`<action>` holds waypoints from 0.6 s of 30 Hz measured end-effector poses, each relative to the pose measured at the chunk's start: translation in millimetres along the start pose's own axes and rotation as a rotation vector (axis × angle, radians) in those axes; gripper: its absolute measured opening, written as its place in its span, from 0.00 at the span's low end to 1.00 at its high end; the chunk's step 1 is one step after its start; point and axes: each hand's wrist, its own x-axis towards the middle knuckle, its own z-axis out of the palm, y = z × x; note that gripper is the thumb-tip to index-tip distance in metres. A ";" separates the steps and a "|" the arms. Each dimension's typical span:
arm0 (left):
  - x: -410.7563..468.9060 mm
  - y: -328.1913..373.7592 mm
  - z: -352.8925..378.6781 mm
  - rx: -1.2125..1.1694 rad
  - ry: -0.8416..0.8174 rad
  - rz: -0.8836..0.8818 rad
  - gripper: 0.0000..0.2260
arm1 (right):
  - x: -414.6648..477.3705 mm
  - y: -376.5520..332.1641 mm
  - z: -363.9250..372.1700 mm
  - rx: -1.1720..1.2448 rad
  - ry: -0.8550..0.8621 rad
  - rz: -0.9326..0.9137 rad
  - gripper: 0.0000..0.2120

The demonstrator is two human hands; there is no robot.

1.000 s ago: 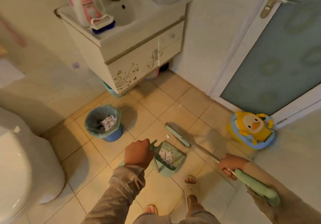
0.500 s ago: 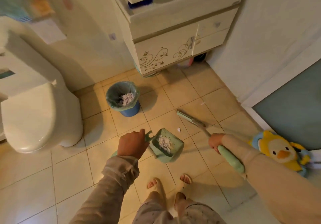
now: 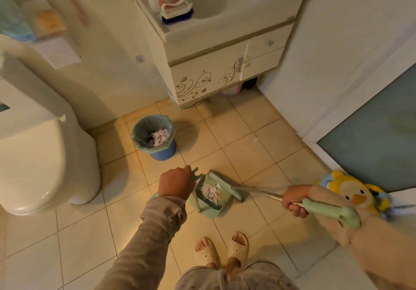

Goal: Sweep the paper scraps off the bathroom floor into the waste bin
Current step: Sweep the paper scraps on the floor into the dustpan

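A green dustpan (image 3: 211, 208) rests on the tiled floor in front of my feet, with white paper scraps (image 3: 210, 191) piled inside it. My left hand (image 3: 175, 184) is closed around the dustpan's upright handle. My right hand (image 3: 295, 200) grips the broom's shaft, and the green broom head (image 3: 227, 186) lies against the dustpan's right lip. The blue waste bin (image 3: 155, 135), lined with a green bag, stands beyond the dustpan and holds crumpled paper. One small scrap (image 3: 256, 140) lies on the tiles to the right of the bin.
A white toilet (image 3: 38, 154) fills the left side. The sink cabinet (image 3: 216, 64) stands against the far wall behind the bin. A yellow duck potty seat (image 3: 353, 190) sits by the glass door (image 3: 378, 136) on the right. My slippered feet (image 3: 222, 251) are just behind the dustpan.
The broom head has swung in from the tiles on the right to the dustpan's lip, gathering the nearby scrap. My view has shifted left, bringing the toilet into sight. The left hand keeps its grip.
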 end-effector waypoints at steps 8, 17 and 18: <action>1.7 -1.4 -0.9 -0.031 0.013 0.001 0.15 | -2.3 10.6 7.6 0.143 0.074 -0.027 0.15; 41.2 45.4 -21.1 -0.070 0.084 0.067 0.14 | -8.1 27.1 -27.2 0.227 0.188 -0.052 0.16; 43.3 45.0 -21.4 -0.079 0.079 0.067 0.14 | -9.2 28.6 -29.7 0.230 0.192 -0.054 0.16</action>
